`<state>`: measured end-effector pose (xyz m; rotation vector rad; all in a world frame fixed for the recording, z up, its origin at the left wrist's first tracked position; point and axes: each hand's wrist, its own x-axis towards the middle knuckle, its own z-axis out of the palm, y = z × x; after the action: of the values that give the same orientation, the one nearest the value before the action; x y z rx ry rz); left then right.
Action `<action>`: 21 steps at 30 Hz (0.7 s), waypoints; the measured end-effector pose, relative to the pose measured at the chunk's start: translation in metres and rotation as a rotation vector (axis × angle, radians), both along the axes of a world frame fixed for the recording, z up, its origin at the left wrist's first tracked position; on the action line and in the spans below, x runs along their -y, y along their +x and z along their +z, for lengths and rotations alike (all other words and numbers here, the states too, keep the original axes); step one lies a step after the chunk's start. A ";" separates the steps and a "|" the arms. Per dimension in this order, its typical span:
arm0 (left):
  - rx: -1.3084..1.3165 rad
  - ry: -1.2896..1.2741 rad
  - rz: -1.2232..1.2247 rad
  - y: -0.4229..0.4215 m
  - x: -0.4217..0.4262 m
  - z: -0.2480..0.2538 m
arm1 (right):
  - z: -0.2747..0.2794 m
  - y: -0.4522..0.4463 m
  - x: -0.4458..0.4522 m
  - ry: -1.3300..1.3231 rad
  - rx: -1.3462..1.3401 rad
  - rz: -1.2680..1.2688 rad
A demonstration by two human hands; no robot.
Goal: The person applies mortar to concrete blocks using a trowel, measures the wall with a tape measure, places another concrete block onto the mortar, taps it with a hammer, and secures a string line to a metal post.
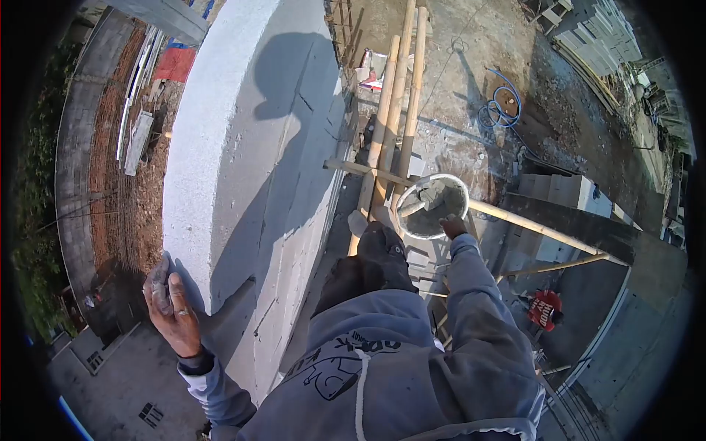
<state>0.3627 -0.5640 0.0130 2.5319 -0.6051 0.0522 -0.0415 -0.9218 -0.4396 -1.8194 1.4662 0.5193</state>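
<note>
A pale block wall (198,162) with a white top runs up the left of the view, my shadow across its grey side. My left hand (173,305), dusted with grey, rests against the wall's near end, its fingers apart and holding nothing. To the right of the wall, a round bucket (465,192) contains grey mortar (434,209) and a tool partly coated in it. At the bucket's lower right rim is my right hand (453,226), its fingers bent. What they grip, if anything, is too small to make out.
Bamboo poles (388,110) rise beside the wall, and another pole (537,229) slants right from the bucket. Far below, a person in a red top (545,309) is at the right. A blue hose (518,110) lies on the ground near stacked blocks (599,37).
</note>
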 end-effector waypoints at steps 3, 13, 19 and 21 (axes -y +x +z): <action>0.099 0.158 -0.003 0.002 0.004 0.000 | -0.033 0.040 0.018 0.002 0.035 0.012; 0.163 0.225 0.218 -0.002 0.019 -0.007 | -0.065 0.155 0.031 0.106 0.036 0.334; 0.288 0.262 0.347 0.005 0.026 -0.018 | -0.115 0.187 0.082 -0.078 0.141 0.283; 0.162 0.163 0.410 0.009 0.036 -0.014 | -0.091 0.193 0.095 -0.033 0.069 0.298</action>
<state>0.3713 -0.5998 -0.0007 2.7909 -0.1442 0.3712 0.1519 -1.0164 -0.5307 -2.0754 1.1697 0.5732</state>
